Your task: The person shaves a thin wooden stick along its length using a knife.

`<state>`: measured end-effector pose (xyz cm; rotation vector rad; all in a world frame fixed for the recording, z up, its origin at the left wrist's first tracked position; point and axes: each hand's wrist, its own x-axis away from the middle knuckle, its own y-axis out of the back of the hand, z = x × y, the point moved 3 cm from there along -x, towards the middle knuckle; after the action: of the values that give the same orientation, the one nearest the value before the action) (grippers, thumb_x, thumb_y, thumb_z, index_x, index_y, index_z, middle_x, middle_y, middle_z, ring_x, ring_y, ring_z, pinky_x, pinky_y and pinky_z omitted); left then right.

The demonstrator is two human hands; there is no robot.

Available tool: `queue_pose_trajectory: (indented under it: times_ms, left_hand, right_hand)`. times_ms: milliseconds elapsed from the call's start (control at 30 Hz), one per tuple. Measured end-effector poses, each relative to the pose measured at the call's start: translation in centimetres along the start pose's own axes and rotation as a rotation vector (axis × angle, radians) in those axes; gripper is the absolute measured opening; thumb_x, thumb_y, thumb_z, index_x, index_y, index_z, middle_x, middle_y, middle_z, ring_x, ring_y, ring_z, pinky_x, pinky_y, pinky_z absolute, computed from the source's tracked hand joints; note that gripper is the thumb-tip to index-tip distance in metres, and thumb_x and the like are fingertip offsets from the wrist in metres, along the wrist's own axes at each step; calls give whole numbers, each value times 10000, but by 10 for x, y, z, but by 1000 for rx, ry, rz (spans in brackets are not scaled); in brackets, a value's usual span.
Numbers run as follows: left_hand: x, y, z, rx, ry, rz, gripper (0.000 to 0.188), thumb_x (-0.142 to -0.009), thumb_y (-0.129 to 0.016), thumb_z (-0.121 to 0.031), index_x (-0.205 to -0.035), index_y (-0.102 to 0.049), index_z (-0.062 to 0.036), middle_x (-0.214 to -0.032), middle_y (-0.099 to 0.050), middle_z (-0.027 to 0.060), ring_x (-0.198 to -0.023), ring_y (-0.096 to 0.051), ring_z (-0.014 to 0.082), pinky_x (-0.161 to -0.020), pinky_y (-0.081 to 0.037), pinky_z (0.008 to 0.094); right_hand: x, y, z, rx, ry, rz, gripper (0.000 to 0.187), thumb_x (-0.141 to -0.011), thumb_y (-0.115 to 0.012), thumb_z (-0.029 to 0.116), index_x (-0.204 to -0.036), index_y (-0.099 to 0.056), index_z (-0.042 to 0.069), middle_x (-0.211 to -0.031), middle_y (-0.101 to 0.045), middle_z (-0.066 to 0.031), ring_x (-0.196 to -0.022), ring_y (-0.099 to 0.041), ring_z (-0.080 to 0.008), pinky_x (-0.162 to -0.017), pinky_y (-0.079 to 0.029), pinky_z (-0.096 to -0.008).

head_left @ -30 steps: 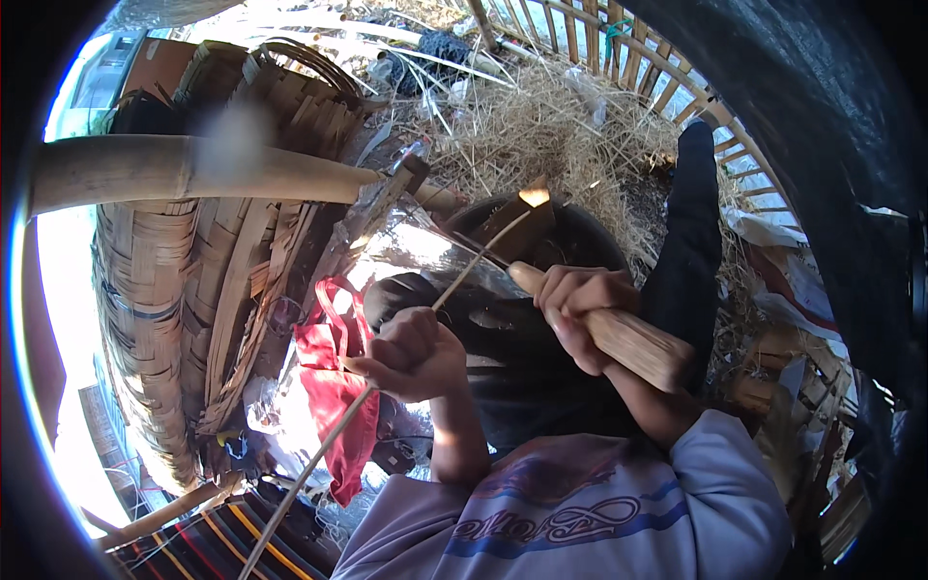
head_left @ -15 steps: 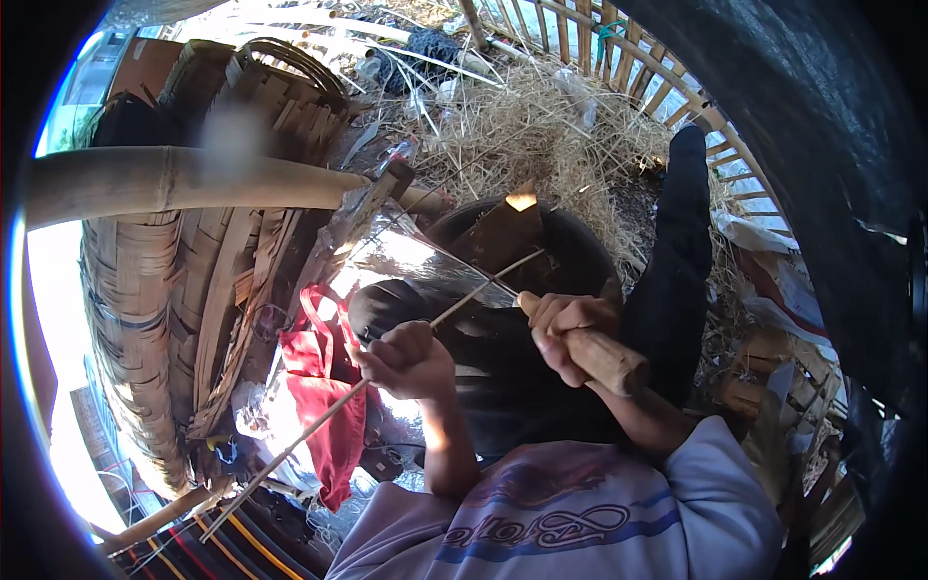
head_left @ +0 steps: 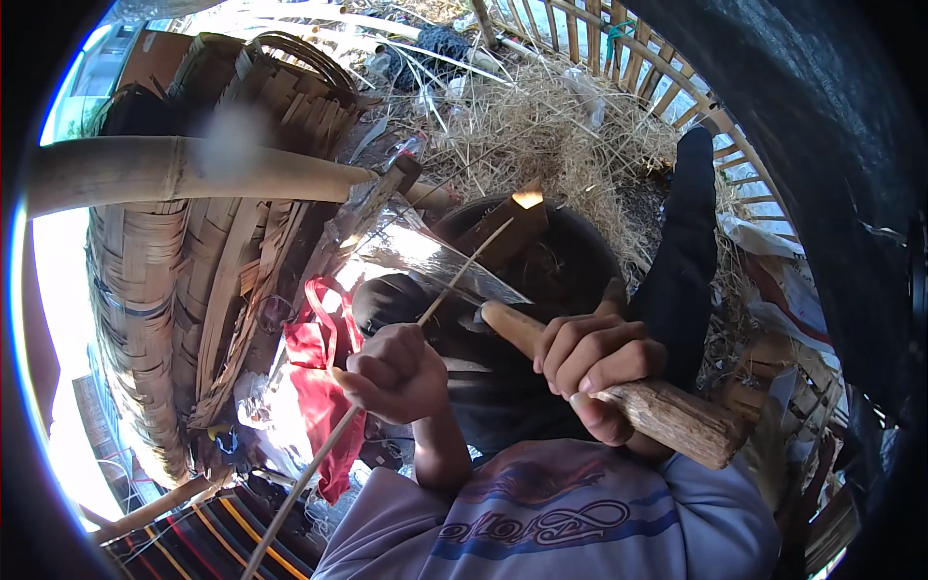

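Observation:
My left hand (head_left: pixel 396 372) is closed in a fist around a thin bamboo strip (head_left: pixel 311 469), which slants from the lower left up past my knees. My right hand (head_left: pixel 599 362) is wrapped around the long, thick wooden handle (head_left: pixel 686 425) of a knife, held beside the strip over my lap. A bit of metal shows at the handle's front end. The blade's full length is hard to make out against my dark trousers. Beyond the strip's upper end, a dark round tub (head_left: pixel 597 244) has a brown piece (head_left: pixel 510 232) standing in it.
A red cloth bag (head_left: pixel 324 387) lies left of my left hand. Large woven bamboo baskets (head_left: pixel 140 329) and a thick bamboo pole (head_left: pixel 242 176) stand at the left. Dry straw (head_left: pixel 551 126) covers the ground ahead, by a slatted bamboo fence (head_left: pixel 657 77). Black sheeting (head_left: pixel 822 145) hangs at the right.
My right hand has moved down and to the right with the knife, and its handle has turned. The bamboo strip now points more steeply upward; my left hand has shifted slightly toward me.

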<state>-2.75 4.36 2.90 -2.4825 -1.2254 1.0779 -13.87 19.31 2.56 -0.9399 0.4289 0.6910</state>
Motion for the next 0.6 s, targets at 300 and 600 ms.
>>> queue_pose_trajectory:
  times_ms: [300,600]
  left_hand:
    - [-9,7,1,63,35,-51,516,-1020,-238,-378,-549,-198,-173,-445,-145,-54,-398,-72,66,-390,-84,262]
    - [-5,12,6,-5,16,-111,517,-1019,-236,-395,-553,-208,-171,-446,-143,-52,-405,-61,64,-391,-78,261]
  right_hand:
    - [36,34,-49,188,-220,-95,169,-713,-617,-34,-744,-467,36,-587,-547,-77,-498,-543,-179,-524,-484,-307]
    - [47,53,-83,200,-300,-123,171,-821,-585,18,-754,-433,56,-616,-522,-73,-575,-509,-154,-587,-454,-304]
